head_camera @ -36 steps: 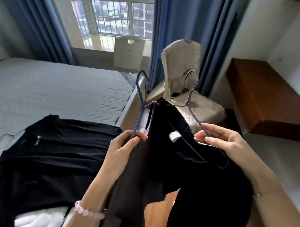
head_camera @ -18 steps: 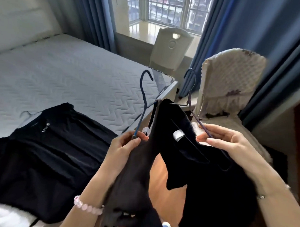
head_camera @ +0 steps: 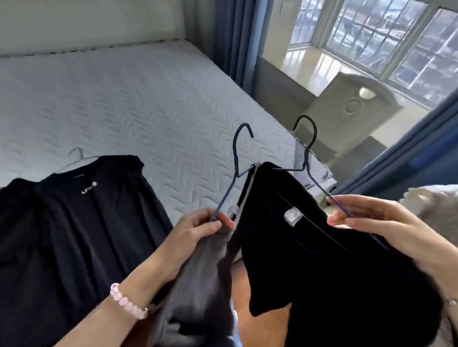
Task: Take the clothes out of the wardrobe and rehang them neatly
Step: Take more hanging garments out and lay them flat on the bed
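My left hand (head_camera: 194, 234) pinches the arm of a blue wire hanger (head_camera: 234, 168) that carries a dark grey garment (head_camera: 197, 297) hanging down below it. My right hand (head_camera: 382, 225) holds the arm of a second, purple-blue hanger (head_camera: 307, 155) with a black garment (head_camera: 330, 275) on it, its white label showing near the collar. The two hangers are held side by side over the bed's foot edge, hooks up. More black clothes (head_camera: 65, 219) lie spread flat on the bed (head_camera: 137, 102) at the left. The wardrobe is out of view.
A white chair (head_camera: 355, 107) stands by the window at the far right. Blue curtains (head_camera: 235, 36) hang on both sides of the window. A patterned cushioned chair (head_camera: 444, 207) shows at the right edge. Wooden floor appears between the hanging garments.
The view has swung left toward the bed, so the window and chairs slid right. Both hands keep the same hold on their hangers, carried over the bed's edge.
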{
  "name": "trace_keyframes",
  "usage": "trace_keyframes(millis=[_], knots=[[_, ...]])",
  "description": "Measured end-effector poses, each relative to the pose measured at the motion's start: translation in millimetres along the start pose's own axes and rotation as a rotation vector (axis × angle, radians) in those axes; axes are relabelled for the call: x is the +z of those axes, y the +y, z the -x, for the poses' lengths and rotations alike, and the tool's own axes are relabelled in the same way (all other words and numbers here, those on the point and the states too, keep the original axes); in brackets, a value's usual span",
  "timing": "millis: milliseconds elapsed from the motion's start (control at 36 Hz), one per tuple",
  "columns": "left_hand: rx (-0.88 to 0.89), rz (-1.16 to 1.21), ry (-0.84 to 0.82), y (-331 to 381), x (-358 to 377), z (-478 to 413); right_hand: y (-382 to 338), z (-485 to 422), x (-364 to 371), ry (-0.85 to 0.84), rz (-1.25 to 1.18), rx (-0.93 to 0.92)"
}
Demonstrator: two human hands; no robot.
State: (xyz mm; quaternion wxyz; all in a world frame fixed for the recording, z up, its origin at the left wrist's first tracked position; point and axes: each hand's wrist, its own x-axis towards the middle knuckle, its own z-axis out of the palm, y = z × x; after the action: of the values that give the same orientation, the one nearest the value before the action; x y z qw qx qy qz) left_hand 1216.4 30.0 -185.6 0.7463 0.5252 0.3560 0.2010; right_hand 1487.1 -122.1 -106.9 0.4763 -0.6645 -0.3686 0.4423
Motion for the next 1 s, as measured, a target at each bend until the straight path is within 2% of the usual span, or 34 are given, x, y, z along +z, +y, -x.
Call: trace_keyframes(millis=[167,333,500,611,833,1000], knots=[[-0.042,-0.056,0.048,27.7,-28.4,-91.6,-12.6,-125.1,-37.3,-0.126,0.088,0.044],[-0.039,-0.439,0.152,47.5,-71.1,-187.7,-24.7,-259.1,-66.2,-0.316,0.234,0.07],[-0.051,-0.701,0.356,58.8,-131.4,-284.6,-21.8,-420.4,-103.4,-0.464,0.535,-0.014],[-0.165,-0.897,0.537,63.1,-176.1,-338.2,-14.9,-526.8,-118.9,-0.512,0.661,-0.059],[-0.353,-1.128,0.91,65.5,-246.9,-426.8,18.4,-709.5,-100.9,-0.43,0.742,-0.154],[-0.296,-1.053,0.972,61.8,-309.8,-491.4,48.5,-823.4,-64.0,-0.334,0.706,-0.174]])
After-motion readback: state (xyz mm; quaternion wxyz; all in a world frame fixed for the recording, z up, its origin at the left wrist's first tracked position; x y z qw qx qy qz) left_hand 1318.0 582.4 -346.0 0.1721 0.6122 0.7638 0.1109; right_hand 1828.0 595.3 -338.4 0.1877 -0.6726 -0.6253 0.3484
